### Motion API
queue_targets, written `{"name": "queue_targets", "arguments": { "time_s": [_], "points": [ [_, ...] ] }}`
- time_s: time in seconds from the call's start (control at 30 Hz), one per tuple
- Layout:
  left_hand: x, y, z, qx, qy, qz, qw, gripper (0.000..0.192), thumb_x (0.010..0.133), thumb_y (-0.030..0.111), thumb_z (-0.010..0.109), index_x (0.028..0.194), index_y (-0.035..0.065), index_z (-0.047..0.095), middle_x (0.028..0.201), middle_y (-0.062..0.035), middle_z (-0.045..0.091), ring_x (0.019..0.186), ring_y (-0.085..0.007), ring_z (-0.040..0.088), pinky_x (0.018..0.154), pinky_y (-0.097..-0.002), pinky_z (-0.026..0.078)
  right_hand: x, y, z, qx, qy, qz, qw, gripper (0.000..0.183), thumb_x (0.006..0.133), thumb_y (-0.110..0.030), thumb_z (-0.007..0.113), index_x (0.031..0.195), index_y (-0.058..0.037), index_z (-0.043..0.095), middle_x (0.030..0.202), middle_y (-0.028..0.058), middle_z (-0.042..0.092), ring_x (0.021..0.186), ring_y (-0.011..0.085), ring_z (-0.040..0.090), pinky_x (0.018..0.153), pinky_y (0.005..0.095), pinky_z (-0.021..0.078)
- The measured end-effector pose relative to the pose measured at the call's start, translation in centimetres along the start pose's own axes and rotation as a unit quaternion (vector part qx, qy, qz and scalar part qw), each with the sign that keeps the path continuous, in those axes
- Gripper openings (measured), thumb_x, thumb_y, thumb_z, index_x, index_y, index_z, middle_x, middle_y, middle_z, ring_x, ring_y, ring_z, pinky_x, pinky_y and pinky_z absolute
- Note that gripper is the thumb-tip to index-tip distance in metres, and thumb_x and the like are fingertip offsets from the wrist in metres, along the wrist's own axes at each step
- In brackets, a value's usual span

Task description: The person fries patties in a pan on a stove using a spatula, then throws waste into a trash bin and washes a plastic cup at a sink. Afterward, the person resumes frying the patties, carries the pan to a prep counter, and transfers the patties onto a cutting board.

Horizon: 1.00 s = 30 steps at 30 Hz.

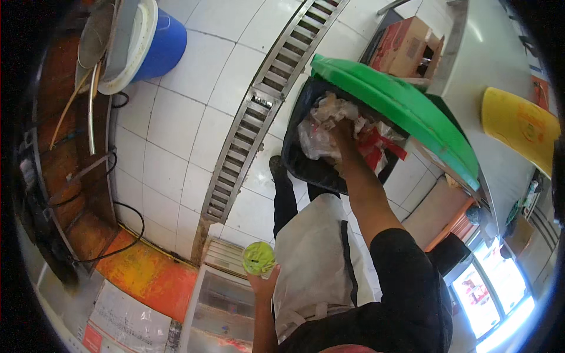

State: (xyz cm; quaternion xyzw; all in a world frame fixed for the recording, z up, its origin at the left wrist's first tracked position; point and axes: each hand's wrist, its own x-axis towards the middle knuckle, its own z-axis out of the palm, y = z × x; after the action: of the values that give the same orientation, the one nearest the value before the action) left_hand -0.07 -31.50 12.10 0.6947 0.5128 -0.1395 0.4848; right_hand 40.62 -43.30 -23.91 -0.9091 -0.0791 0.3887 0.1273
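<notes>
My left hand [263, 279] is closed around a round, bright green item [258, 258] that looks like a filled cup or tub; its exact kind cannot be told. My right hand [342, 129] reaches down into a black waste bin [295, 162], among crumpled clear plastic bags [318, 140] and red plastic wrapping [370, 144]. Its fingers are hidden in the plastic, so I cannot see whether they grip anything. The bin's green lid [397, 106] stands raised and tilted along the bin's right side.
A metal floor drain grate [247, 128] runs across white floor tiles. A blue bucket [165, 44] stands at the upper left. At the right are a steel worktop [479, 61], a cardboard box [397, 48] and a yellow sheet or board [521, 125]. A dark cable [142, 225] hangs at the left.
</notes>
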Motion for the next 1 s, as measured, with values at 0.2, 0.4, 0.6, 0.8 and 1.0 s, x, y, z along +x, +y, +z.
{"name": "queue_targets", "arguments": {
  "time_s": [0.2,0.4,0.6,0.8,1.0],
  "points": [
    [3.8,7.8,1.4,-0.228,-0.034,0.112,0.967,0.068,0.059,0.004,0.075,0.114,-0.0011,0.036,0.102,-0.0124,0.053,0.094,-0.0197,0.054,0.082,-0.0307,0.044,-6.0,1.5,-3.4,0.173,0.084,-0.008,0.981,0.057,0.071,-0.036,0.058,0.118,-0.0073,0.044,0.126,0.0170,0.038,0.118,0.0291,0.035,0.098,0.0435,0.0260],
    [7.7,13.0,1.1,-0.080,-0.082,0.245,0.963,0.074,0.055,0.010,0.079,0.114,0.0015,0.035,0.102,-0.0123,0.055,0.095,-0.0217,0.055,0.081,-0.0321,0.045,-19.7,-5.8,-13.4,-0.064,0.245,-0.255,0.933,0.039,0.074,-0.016,0.058,0.108,0.0007,0.049,0.097,0.0183,0.057,0.076,0.0323,0.057,0.075,0.0363,0.0450],
    [8.7,19.6,2.0,-0.043,-0.105,0.290,0.950,0.068,0.055,0.014,0.078,0.110,0.0042,0.039,0.099,-0.0141,0.054,0.094,-0.0275,0.054,0.081,-0.0341,0.042,-30.2,-9.4,-20.6,0.425,0.003,-0.162,0.891,0.027,0.076,-0.017,0.062,0.097,-0.0023,0.055,0.076,0.0041,0.058,0.066,0.0079,0.054,0.061,0.0220,0.0436],
    [9.4,21.6,3.7,0.027,-0.125,0.375,0.918,0.072,0.054,0.019,0.078,0.114,0.0037,0.040,0.104,-0.0138,0.051,0.097,-0.0318,0.052,0.081,-0.0364,0.043,-35.3,-11.5,-22.8,0.307,0.032,-0.293,0.905,0.024,0.072,-0.019,0.068,0.089,-0.0054,0.058,0.076,0.0018,0.049,0.067,0.0093,0.048,0.057,0.0232,0.0384],
    [8.5,26.0,4.4,0.067,-0.104,0.408,0.905,0.072,0.050,0.026,0.080,0.110,0.0043,0.045,0.103,-0.0147,0.052,0.095,-0.0317,0.052,0.078,-0.0378,0.044,-33.3,-10.6,-22.3,0.328,0.098,-0.286,0.895,0.021,0.075,-0.019,0.064,0.082,-0.0011,0.056,0.073,0.0067,0.047,0.065,0.0150,0.047,0.057,0.0261,0.0380]
  ]
}}
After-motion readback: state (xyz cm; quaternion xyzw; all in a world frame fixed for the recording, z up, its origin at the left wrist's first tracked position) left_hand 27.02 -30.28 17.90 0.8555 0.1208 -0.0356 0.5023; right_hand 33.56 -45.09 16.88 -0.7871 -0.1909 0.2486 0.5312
